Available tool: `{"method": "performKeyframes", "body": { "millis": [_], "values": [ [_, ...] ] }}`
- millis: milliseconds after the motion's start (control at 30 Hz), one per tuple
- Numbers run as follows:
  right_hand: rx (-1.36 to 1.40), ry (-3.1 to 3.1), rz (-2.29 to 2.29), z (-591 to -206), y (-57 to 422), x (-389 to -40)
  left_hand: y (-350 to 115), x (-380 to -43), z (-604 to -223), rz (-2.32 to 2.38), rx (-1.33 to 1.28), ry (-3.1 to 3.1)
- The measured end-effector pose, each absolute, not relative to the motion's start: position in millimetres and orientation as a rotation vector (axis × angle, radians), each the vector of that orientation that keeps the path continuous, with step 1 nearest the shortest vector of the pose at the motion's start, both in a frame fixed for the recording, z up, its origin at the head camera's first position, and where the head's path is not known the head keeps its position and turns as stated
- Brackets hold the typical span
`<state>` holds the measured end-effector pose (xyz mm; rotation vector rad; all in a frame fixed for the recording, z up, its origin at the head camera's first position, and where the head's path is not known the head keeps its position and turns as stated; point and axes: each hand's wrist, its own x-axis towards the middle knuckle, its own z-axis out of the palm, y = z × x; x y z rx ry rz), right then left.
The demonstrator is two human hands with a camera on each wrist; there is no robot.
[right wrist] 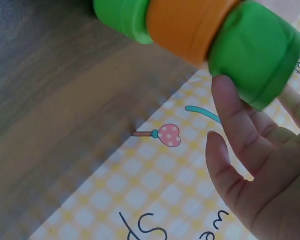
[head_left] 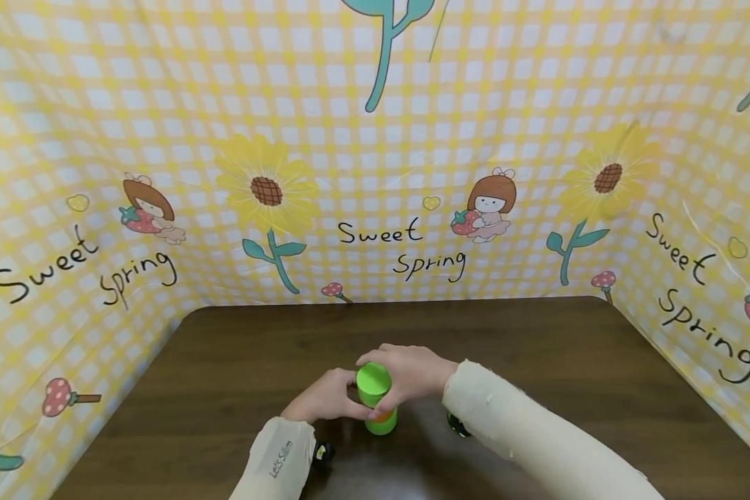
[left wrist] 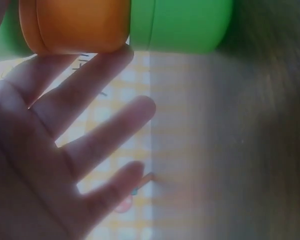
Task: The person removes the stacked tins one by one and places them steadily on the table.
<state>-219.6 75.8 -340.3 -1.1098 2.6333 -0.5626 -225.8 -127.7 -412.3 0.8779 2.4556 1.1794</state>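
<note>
Three cups stand stacked upright in front of me: a green top cup [head_left: 373, 379], an orange cup [right wrist: 182, 27] in the middle, and a green bottom cup [head_left: 382, 426]. My left hand [head_left: 330, 398] holds the orange cup from the left, its ring and little fingers spread away from it in the left wrist view. From the right, my right hand [head_left: 416, 372] grips the green top cup, with fingers behind and thumb in front. In the right wrist view its fingertips [right wrist: 224, 87] lie against that cup's side.
The stack is on a dark brown wooden table [head_left: 256, 340]. A yellow checked cloth [head_left: 400, 167] with flowers and lettering rises behind it and along both sides. Small black devices sit at my left wrist [head_left: 323, 454] and under my right sleeve [head_left: 506, 410].
</note>
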Motion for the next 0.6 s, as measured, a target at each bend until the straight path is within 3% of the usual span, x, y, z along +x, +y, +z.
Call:
{"method": "performKeyframes", "body": {
  "millis": [600],
  "values": [
    [-1.02, 2.622, -0.768, -360, 74, -225, -129, -227, -414, 1.229, 0.822, 2.397]
  ]
}}
